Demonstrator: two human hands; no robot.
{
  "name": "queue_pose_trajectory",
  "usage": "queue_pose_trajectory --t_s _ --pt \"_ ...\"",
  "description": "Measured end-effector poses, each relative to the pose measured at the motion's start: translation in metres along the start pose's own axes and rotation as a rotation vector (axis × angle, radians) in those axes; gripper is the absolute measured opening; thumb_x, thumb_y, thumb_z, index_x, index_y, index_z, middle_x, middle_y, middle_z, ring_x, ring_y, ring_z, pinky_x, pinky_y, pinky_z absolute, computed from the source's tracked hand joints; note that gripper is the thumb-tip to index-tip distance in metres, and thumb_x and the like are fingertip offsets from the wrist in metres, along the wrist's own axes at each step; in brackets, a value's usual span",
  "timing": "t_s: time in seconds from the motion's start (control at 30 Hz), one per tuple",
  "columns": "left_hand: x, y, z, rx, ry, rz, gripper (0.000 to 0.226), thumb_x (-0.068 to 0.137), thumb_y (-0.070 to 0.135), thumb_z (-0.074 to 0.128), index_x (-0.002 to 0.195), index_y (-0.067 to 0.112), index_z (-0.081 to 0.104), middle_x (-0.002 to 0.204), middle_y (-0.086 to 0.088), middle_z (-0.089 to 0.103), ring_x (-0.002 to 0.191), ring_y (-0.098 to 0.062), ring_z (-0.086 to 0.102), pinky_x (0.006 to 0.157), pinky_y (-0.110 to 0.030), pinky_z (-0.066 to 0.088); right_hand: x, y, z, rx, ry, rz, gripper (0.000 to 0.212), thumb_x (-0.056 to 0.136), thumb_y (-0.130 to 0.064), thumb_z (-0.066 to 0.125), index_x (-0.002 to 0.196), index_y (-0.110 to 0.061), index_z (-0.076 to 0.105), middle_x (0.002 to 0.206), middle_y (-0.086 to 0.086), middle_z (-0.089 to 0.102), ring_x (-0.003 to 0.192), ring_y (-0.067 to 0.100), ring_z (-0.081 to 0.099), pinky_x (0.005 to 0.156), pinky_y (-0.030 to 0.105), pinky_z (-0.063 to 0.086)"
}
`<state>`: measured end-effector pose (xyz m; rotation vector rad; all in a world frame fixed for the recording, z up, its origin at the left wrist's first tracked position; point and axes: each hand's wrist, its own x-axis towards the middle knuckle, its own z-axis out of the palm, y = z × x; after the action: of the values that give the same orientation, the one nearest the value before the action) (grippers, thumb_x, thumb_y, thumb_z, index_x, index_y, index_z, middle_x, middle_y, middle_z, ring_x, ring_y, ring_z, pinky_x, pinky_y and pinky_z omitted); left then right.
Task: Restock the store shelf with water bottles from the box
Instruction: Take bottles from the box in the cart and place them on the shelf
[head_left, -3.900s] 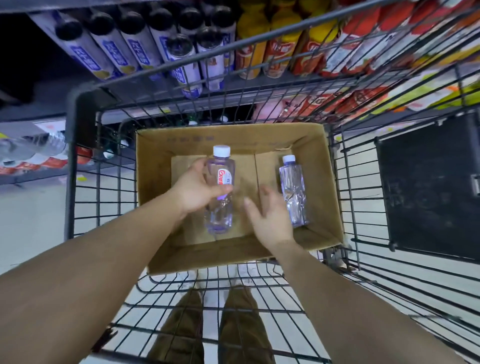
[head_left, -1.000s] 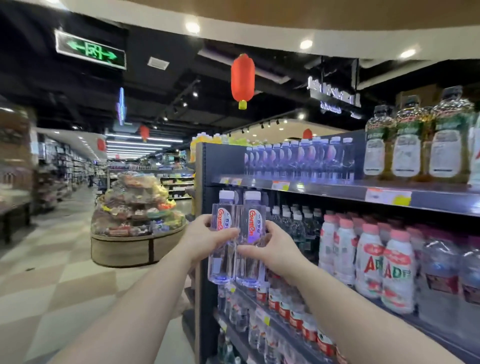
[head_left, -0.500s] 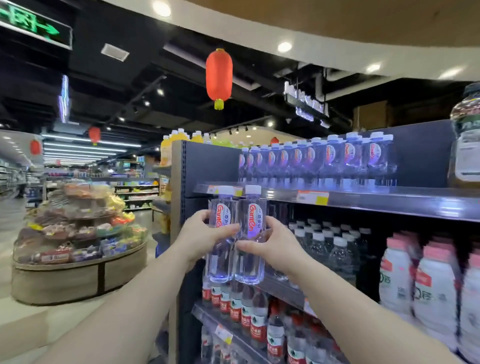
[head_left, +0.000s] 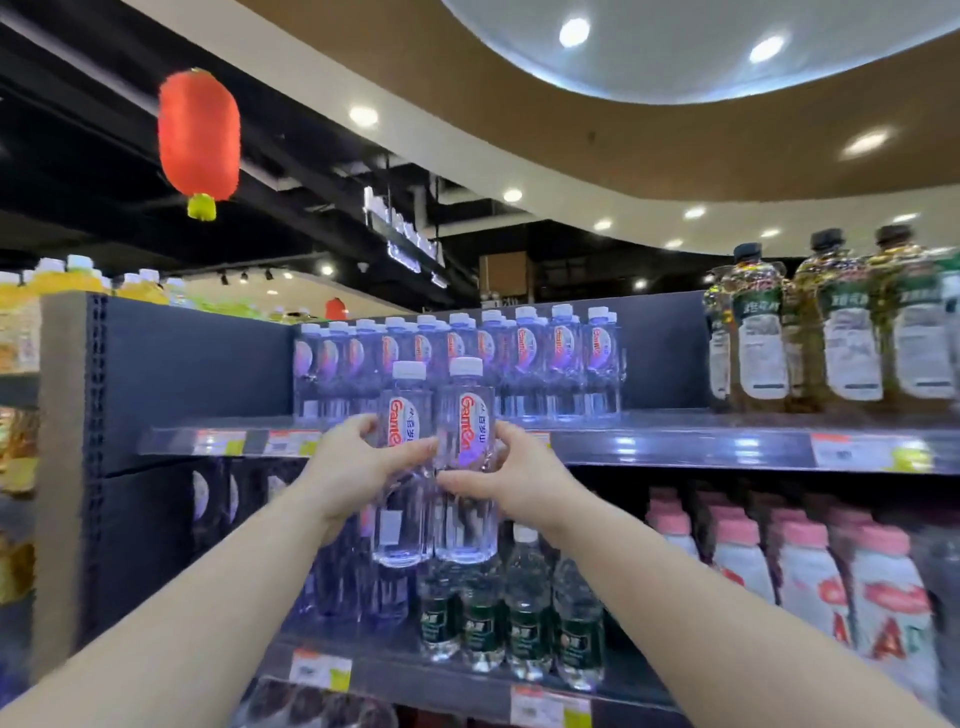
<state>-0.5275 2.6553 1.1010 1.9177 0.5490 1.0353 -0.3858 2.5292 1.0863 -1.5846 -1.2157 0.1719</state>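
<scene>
Two clear water bottles with white caps and red-lettered labels stand upright side by side in the air before the shelving. My left hand grips the left bottle around its middle. My right hand grips the right bottle the same way. The bottles touch each other. Their caps reach the height of the top shelf, where a row of matching water bottles stands at the back. The box is out of view.
To the right on the top shelf stand dark-capped bottles with green labels. The shelf below holds green-labelled water bottles and pink-capped white bottles. A dark end panel closes the shelf's left side. A red lantern hangs overhead.
Both bottles came out of the box in the cart and were carried to the shelving. Over the last second my hands have raised them from the middle shelf level up to the top shelf.
</scene>
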Motion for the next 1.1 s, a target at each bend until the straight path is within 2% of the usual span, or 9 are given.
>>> queue_pose_trajectory --t_s 0.1,0.17,0.27,0.37,0.5,0.7,0.8,0.97,1.1 --pt "0.032 0.018 0.019 -0.037 -0.030 0.045 0.126 0.033 0.074 0.084 0.140 0.020 0.046 0.134 -0.002 0.059 0.111 -0.026 0.064 0.098 -0.050 0.051 0.016 -0.007 -0.035 -0.056 0.057 -0.022 0.062 0.067 -0.045 0.084 0.122 -0.029 0.058 0.102 -0.006 0.072 0.094 0.013 0.068 0.085 0.033 0.055" --pt "0.052 0.031 0.032 -0.076 -0.056 0.085 0.128 0.035 0.073 0.085 0.143 0.020 0.041 0.136 0.000 0.056 0.110 -0.026 0.065 0.095 -0.049 0.052 0.026 -0.014 -0.058 -0.069 0.104 -0.036 0.058 0.068 -0.043 0.084 0.119 -0.029 0.060 0.098 -0.006 0.073 0.090 0.011 0.069 0.077 0.029 0.055" --pt "0.078 0.052 0.049 -0.172 -0.152 0.107 0.103 0.044 0.063 0.087 0.130 0.015 0.054 0.118 -0.004 0.070 0.094 -0.023 0.073 0.069 -0.034 0.058 0.043 -0.023 -0.090 -0.101 0.137 -0.052 0.038 0.075 -0.036 0.082 0.108 -0.029 0.065 0.090 -0.006 0.075 0.081 0.008 0.070 0.063 0.023 0.052" --pt "0.100 0.061 0.062 -0.257 -0.165 0.140 0.062 0.067 0.043 0.085 0.117 0.014 0.062 0.104 -0.007 0.075 0.088 -0.023 0.075 0.050 -0.020 0.051 0.067 -0.027 -0.124 -0.143 0.205 -0.062 0.031 0.074 -0.033 0.083 0.100 -0.026 0.066 0.096 0.003 0.076 0.082 0.014 0.070 0.069 0.037 0.057" --pt "0.128 0.057 0.067 -0.335 -0.135 0.156 0.050 0.076 0.034 0.080 0.116 0.011 0.063 0.105 -0.009 0.074 0.084 -0.020 0.070 0.048 -0.019 0.051 0.097 -0.017 -0.163 -0.127 0.363 -0.029 0.062 0.066 -0.033 0.088 0.115 -0.017 0.054 0.104 0.012 0.072 0.092 0.024 0.072 0.082 0.055 0.057" --pt "0.165 0.043 0.066 -0.414 -0.165 0.122 0.033 0.080 0.039 0.076 0.100 0.016 0.065 0.090 -0.002 0.076 0.064 -0.013 0.072 0.074 -0.036 0.057 0.130 0.025 -0.185 -0.136 0.448 0.094 0.056 0.071 -0.020 0.086 0.117 -0.018 0.053 0.102 0.006 0.071 0.093 0.022 0.070 0.083 0.049 0.058" --pt "0.177 0.044 0.065 -0.461 -0.211 0.149 0.029 0.081 0.036 0.074 0.100 0.016 0.066 0.088 0.000 0.076 0.065 -0.012 0.073 0.056 -0.029 0.057 0.144 0.044 -0.180 -0.165 0.448 0.161 0.055 0.072 -0.022 0.085 0.118 -0.020 0.055 0.103 0.004 0.071 0.095 0.021 0.070 0.082 0.049 0.059" --pt "0.189 0.043 0.069 -0.453 -0.250 0.207 0.021 0.083 0.034 0.074 0.092 0.018 0.065 0.086 -0.003 0.077 0.067 -0.011 0.072 0.063 -0.029 0.056 0.153 0.059 -0.173 -0.314 0.466 0.200 0.048 0.079 -0.027 0.079 0.119 -0.021 0.052 0.105 -0.002 0.067 0.092 0.015 0.065 0.084 0.037 0.054" --pt "0.193 0.036 0.077 -0.475 -0.256 0.232 0.021 0.081 0.029 0.076 0.093 0.018 0.063 0.091 -0.003 0.075 0.074 -0.013 0.073 0.046 -0.016 0.050 0.150 0.056 -0.172 -0.310 0.418 0.295 0.061 0.076 -0.027 0.082 0.124 -0.027 0.044 0.112 -0.003 0.060 0.104 0.023 0.060 0.076 0.045 0.057"
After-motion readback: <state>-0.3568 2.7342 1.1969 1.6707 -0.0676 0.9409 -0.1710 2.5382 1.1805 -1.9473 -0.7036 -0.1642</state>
